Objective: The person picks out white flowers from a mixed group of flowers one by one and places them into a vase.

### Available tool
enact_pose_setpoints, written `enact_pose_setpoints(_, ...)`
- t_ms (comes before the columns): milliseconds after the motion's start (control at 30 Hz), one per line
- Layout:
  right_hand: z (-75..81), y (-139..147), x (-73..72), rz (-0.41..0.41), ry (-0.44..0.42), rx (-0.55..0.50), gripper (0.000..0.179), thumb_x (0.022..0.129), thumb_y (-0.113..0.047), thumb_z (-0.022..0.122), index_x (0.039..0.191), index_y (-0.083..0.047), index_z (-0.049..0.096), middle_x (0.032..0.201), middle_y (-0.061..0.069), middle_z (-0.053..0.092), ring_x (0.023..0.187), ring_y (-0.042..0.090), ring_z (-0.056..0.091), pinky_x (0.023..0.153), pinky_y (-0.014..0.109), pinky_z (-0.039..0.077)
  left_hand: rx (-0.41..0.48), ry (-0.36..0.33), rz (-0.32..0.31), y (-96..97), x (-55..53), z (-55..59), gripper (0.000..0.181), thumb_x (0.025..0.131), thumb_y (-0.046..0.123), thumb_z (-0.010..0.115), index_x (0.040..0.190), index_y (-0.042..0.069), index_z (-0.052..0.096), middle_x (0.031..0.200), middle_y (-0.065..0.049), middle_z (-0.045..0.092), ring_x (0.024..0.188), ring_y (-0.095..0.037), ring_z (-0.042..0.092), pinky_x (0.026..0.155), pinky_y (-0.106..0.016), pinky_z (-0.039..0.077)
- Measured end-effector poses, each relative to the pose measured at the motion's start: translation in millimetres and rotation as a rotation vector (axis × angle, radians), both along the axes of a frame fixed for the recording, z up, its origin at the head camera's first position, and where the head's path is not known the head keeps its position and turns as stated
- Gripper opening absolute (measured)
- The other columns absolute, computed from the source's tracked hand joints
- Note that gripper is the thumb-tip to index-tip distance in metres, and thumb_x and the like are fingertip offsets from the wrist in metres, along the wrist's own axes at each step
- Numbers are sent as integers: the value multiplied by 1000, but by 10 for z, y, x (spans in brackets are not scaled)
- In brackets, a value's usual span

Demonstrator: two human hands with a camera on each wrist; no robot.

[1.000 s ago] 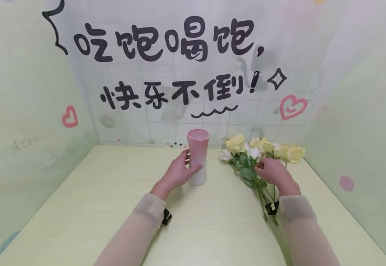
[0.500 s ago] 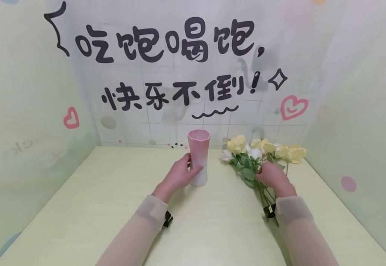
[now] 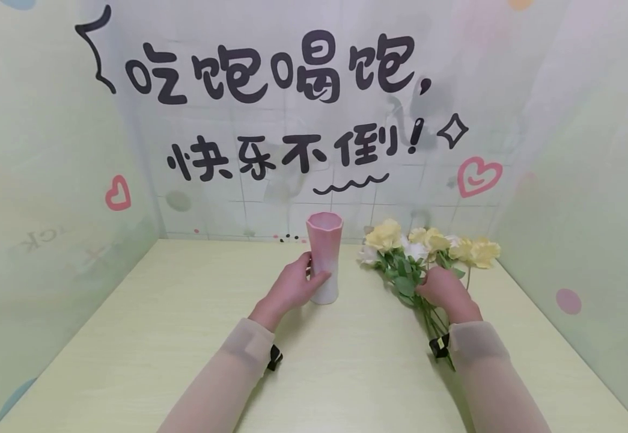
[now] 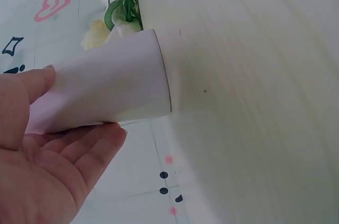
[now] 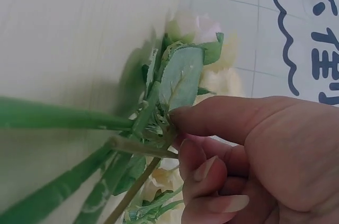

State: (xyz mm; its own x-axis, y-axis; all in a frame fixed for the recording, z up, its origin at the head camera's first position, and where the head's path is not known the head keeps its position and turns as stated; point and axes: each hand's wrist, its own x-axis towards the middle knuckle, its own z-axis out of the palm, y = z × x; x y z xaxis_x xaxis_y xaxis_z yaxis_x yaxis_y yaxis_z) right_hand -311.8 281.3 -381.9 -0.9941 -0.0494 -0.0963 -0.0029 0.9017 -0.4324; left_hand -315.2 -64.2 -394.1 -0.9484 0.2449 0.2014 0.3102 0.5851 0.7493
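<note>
A tall vase (image 3: 326,246), pink at the top and fading to white, stands upright on the table near the back wall. My left hand (image 3: 291,284) holds it from the left, thumb across the front; in the left wrist view the fingers lie along the opposite side of the vase (image 4: 116,83). To the right lies a bunch of yellow and white flowers (image 3: 386,234) with green leaves. My right hand (image 3: 446,291) is over their stems. In the right wrist view its thumb and fingers pinch a thin brownish flower stem (image 5: 145,148) beside a leaf (image 5: 183,75) and thicker green stems.
The pale wooden table (image 3: 184,337) is bounded by a printed back wall (image 3: 205,210) with black lettering, and by side walls at left and right. Flower heads reach close to the right wall (image 3: 579,240). A dark device sits at each wrist.
My right hand has shifted slightly down, staying at the flower stems. The left hand and vase hold their place. The head view has drifted a little.
</note>
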Motion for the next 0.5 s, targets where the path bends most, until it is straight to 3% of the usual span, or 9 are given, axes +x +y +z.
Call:
enact_pose_setpoints(200, 46, -2, 10, -5, 17, -59, 41, 101, -16, 57, 64, -19, 40, 57, -8, 31, 53, 10, 28, 55, 27, 34, -7, 7, 1, 10, 6, 2, 67, 110, 33, 68, 162, -1, 44, 161, -22, 58, 147, -41, 60, 122, -57, 52)
enact_pose_setpoints(267, 75, -10, 18, 3, 56, -67, 32, 101, -17, 57, 71, -14, 49, 61, -4, 40, 56, 13, 35, 57, 29, 37, -7, 6, 1, 12, 2, 0, 67, 110, 33, 68, 162, -1, 44, 162, -22, 58, 148, -41, 60, 122, -57, 52)
enact_pose_setpoints(367, 125, -26, 35, 0, 109, -76, 21, 104, -18, 57, 91, -4, 64, 77, 7, 60, 67, 19, 51, 63, 34, 46, -11, 6, 3, 13, -13, -13, 67, 110, 34, 67, 162, -1, 44, 162, -22, 57, 148, -42, 59, 122, -58, 52)
enact_pose_setpoints(500, 178, -29, 52, -31, 179, -99, 32, 106, -24, 56, 116, 3, 69, 106, 20, 73, 85, 28, 65, 74, 42, 56, -13, 5, 4, 14, -21, -23, 67, 110, 35, 67, 162, -1, 44, 163, -21, 57, 148, -41, 59, 122, -57, 52)
